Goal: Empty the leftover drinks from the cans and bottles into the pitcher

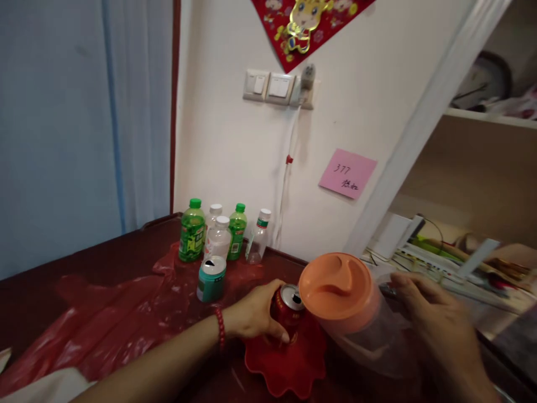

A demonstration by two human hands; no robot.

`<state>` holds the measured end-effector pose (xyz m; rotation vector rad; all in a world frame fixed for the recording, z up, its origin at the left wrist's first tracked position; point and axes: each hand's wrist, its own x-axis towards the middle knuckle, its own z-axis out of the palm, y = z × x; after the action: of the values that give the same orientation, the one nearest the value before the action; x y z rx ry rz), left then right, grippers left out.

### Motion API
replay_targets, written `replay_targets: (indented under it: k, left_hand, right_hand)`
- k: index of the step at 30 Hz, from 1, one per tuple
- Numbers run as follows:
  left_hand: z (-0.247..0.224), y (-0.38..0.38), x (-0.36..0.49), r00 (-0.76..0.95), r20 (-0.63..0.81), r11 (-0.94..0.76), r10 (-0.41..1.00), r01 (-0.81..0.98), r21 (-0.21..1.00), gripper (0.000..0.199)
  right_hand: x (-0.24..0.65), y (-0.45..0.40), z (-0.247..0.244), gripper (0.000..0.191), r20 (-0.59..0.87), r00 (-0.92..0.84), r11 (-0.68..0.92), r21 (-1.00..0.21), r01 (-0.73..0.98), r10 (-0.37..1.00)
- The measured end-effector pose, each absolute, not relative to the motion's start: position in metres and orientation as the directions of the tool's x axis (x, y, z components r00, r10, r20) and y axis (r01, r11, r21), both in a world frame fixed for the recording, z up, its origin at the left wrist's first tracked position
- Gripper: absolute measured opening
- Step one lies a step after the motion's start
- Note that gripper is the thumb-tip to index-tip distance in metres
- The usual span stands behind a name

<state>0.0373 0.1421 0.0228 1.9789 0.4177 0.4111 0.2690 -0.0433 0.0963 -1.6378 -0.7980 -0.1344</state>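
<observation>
My left hand point(260, 313), with a red bead bracelet at the wrist, is closed around an opened red drink can point(287, 308). Beneath the can is a red scalloped plate point(289, 364); whether they touch is hard to see. Close on the can's right is a clear plastic pitcher point(364, 341) with an orange lid point(335, 285). The curled fingers of my right hand point(436, 319), slightly blurred, are at the pitcher's handle side and appear to grip it. An opened teal can point(212, 279) stands left of my left hand.
Green-capped bottles point(193, 232) and white-capped clear bottles point(218, 240) stand by the wall. A crumpled red plastic bag point(121, 319) covers the table's left part. A white cable point(287, 184) hangs from the socket. At right is a shelf point(490, 117) with a router point(432, 263).
</observation>
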Motion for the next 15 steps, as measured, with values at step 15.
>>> replay_targets:
  k: [15]
  left_hand:
    - [0.023, 0.147, 0.042, 0.908, 0.121, -0.313, 0.402, 0.012, 0.95, 0.08]
  right_hand:
    - [0.274, -0.006, 0.077, 0.066, 0.378, 0.92, 0.416, -0.857, 0.303, 0.108]
